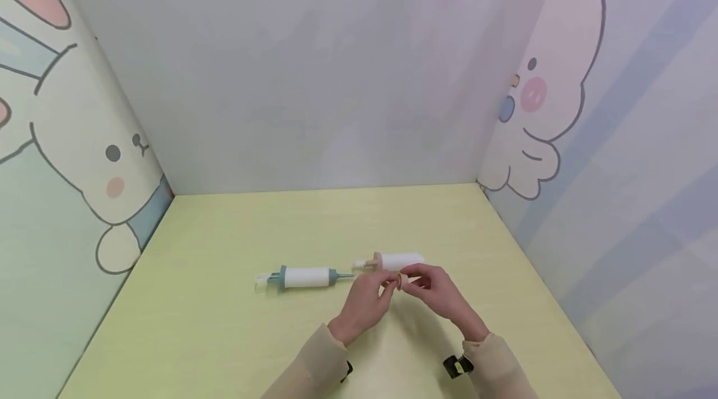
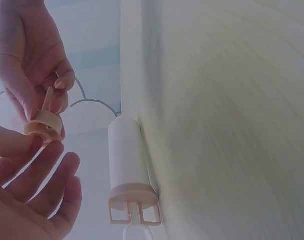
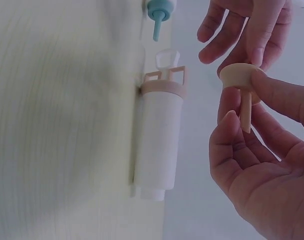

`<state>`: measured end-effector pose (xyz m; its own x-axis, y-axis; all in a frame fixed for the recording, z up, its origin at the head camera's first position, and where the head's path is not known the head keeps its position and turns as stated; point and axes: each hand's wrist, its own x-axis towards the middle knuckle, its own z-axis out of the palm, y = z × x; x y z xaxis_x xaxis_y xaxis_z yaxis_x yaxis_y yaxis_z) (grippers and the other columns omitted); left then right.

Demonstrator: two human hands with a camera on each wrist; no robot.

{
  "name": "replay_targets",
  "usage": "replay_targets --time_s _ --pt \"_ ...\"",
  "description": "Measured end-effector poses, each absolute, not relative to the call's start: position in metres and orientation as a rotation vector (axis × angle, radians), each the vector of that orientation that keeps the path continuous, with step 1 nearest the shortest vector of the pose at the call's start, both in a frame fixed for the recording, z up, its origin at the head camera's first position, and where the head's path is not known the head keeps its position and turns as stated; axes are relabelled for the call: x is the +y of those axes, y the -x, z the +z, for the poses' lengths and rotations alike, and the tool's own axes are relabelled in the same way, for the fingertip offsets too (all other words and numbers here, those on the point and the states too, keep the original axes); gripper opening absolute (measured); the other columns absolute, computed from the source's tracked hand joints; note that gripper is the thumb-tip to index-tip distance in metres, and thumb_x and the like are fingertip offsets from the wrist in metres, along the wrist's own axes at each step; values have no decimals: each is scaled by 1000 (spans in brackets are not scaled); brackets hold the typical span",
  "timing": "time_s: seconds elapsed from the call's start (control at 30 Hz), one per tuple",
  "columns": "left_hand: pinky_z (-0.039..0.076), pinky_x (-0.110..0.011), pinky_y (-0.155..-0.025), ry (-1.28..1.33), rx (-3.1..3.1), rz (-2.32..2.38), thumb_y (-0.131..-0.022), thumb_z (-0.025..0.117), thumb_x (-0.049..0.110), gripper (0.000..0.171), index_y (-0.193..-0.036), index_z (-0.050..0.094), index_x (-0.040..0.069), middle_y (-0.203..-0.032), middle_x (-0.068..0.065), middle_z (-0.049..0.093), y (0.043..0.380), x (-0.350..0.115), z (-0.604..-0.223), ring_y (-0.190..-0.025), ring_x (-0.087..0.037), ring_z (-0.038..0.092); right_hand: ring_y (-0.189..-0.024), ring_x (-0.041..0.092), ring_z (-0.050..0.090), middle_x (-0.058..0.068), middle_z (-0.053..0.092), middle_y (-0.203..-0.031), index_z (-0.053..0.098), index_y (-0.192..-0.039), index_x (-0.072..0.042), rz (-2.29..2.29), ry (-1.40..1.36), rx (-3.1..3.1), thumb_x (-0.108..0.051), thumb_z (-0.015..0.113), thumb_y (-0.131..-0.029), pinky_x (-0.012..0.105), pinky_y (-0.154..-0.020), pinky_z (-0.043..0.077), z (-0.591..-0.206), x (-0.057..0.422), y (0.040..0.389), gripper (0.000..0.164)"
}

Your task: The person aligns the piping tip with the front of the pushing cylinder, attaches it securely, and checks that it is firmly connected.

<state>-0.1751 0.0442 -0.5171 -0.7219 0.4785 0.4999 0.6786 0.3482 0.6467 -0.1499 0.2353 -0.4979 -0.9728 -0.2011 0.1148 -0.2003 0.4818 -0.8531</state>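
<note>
Both hands meet over the table at a small pinkish-beige nozzle cap (image 3: pixel 236 76), a flared ring with a thin spout. My left hand (image 1: pixel 363 304) pinches its rim between thumb and index finger, the other fingers loosely spread. From the other side my right hand (image 1: pixel 440 293) grips the cap, its thumb on the ring and the spout pointing into the palm, as the right wrist view shows. Just beyond the hands lies a white syringe barrel (image 3: pixel 159 140) with a pinkish-beige collar (image 2: pixel 134 196) and a clear plunger handle. The barrel's other end has no nozzle cap on it.
A second syringe (image 1: pixel 306 277), white with teal ends and its thin teal nozzle fitted, lies to the left on the pale yellow table (image 1: pixel 224 336). A grey wall (image 1: pixel 303 75) stands behind, with cartoon-printed panels on both sides.
</note>
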Motion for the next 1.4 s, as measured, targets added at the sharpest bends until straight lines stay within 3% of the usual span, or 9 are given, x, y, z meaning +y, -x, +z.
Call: replay_targets --time_s 0.2,0.43,0.63,0.93,1.17,1.4 --pt "48 -20 -70 1071 -2372 -1274 -87 68 6 8 -87 71 13 -85 9 66 176 44 -519 -79 -2 59 -82 16 66 2 66 -107 67 -111 -11 -1577 317 2634 -21 70 -88 30 -73 52 -500 235 151 25" --pt "43 -17 -62 1074 -2372 -1285 -88 69 13 6 -90 73 16 -84 11 65 180 44 -522 -71 -5 53 -86 23 67 11 65 -108 65 -113 -2 -1648 385 2576 -16 69 -89 31 -73 53 -501 237 153 28" --pt "40 -16 -58 1081 -2379 -1239 -88 69 14 6 -85 73 18 -75 13 61 186 46 -522 -65 -6 51 -90 19 67 9 65 -108 66 -112 -5 -1662 398 2536 -16 70 -88 31 -76 53 -499 239 156 27" --pt "40 -16 -58 1117 -2381 -1225 -85 70 9 11 -82 75 18 -68 15 58 189 47 -521 -63 -3 49 -95 21 65 8 65 -110 66 -113 -5 -1652 418 2494 -12 71 -86 30 -77 52 -498 241 157 28" --pt "39 -19 -63 1125 -2425 -1182 -86 71 15 7 -86 78 16 -67 15 56 193 48 -518 -65 -6 49 -95 32 65 17 63 -108 66 -111 3 -1694 424 2444 0 70 -85 32 -77 53 -478 238 153 27" --pt "39 -20 -67 1157 -2464 -1167 -86 72 22 8 -82 78 19 -70 18 59 195 48 -515 -65 -4 50 -98 25 64 12 64 -111 67 -112 -3 -1714 413 2396 -11 72 -86 33 -78 52 -499 252 160 28"
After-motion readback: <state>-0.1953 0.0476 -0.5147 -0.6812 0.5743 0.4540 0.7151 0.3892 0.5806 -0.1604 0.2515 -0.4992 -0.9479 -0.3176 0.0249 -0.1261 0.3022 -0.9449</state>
